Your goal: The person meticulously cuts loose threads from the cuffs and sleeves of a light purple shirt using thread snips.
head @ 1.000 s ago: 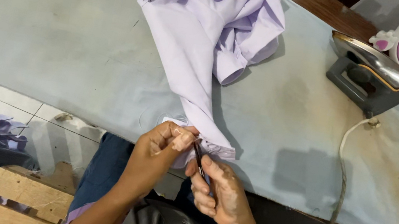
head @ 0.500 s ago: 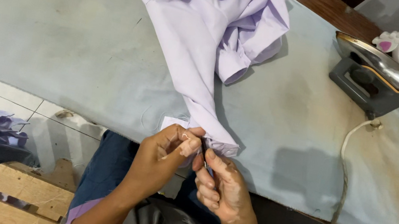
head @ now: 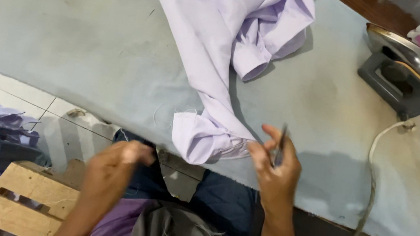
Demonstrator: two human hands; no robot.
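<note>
The lilac shirt lay mid-frame, its cuff at the table edge. The right hand pinched small snips just beside the cuff — best trimmed close, cloth flat. The left hand hung low, empty, fingers curled — off the cloth.

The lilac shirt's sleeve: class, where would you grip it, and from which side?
Grip the sleeve at its cuff, coming from the table's near edge. The cuff hangs over that edge, bunched and free, beside the right hand.
</note>
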